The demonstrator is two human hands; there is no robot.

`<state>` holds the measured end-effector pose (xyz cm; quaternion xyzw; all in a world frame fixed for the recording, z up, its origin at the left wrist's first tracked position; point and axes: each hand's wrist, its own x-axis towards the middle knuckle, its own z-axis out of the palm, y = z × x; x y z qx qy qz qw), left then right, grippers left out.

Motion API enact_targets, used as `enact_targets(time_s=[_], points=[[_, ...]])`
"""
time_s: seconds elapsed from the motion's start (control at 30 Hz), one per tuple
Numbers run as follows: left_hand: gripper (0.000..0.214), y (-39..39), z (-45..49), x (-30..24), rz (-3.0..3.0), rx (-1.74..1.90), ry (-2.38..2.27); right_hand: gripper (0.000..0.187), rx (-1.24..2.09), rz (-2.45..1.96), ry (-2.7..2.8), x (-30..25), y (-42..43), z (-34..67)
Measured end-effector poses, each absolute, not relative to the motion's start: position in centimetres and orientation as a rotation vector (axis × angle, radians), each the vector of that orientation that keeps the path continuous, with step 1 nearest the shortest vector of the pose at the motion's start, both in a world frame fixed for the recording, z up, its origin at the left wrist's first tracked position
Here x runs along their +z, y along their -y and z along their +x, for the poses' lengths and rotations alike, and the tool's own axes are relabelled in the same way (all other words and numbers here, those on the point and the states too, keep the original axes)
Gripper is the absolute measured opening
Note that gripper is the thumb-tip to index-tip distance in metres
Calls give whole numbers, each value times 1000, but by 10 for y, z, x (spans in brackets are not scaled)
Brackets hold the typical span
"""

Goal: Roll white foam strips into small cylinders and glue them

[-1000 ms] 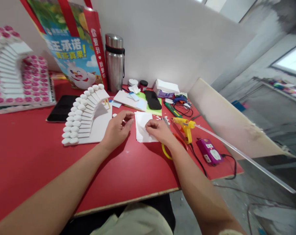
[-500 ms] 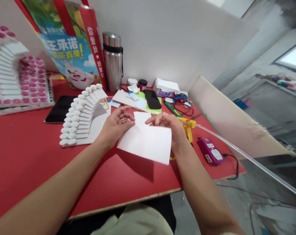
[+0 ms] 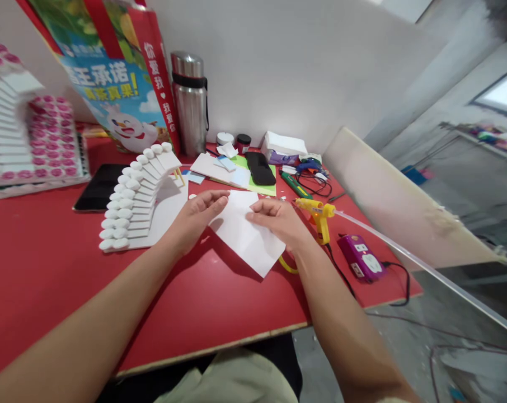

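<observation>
A white sheet of paper (image 3: 247,232) is held slanted above the red table, one corner pointing down toward me. My left hand (image 3: 198,215) pinches its left edge between thumb and fingers. On the opposite side, my right hand (image 3: 274,219) grips the sheet with the thumb on top and fingers curled. Left of my left hand stands a white model staircase (image 3: 142,204) on a white base, edged with rows of white oval pieces. A yellow glue gun (image 3: 318,215) with a long clear glue stick (image 3: 421,263) lies just beyond my right hand.
At the back stand a steel flask (image 3: 190,106) and a printed bag (image 3: 123,84). A pink-and-white staircase model (image 3: 52,137) is far left, near a dark tablet (image 3: 96,190). A purple power socket (image 3: 360,257) sits right. Behind the paper are a black case (image 3: 261,169) and a green-handled tool (image 3: 295,184).
The sheet has turned so that a corner now points down toward me. My right hand has shifted slightly left and lower, uncovering more of the glue gun.
</observation>
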<state>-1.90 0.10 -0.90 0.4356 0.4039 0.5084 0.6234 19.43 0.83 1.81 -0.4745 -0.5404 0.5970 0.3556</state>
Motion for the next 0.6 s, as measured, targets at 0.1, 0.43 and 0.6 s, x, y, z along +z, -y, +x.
enact_targets(time_s=[0.1, 0.43, 0.6], points=[[44, -1, -22, -10, 1054, 1066, -928, 36, 1494, -1190, 1353, 19, -11, 197], [25, -8, -33, -16, 1142, 1170, -952, 45, 1581, -1079, 1305, 11, -13, 197], [18, -9, -34, -14, 1116, 1244, -880, 39, 1598, -1058, 1176, 10, -16, 198]])
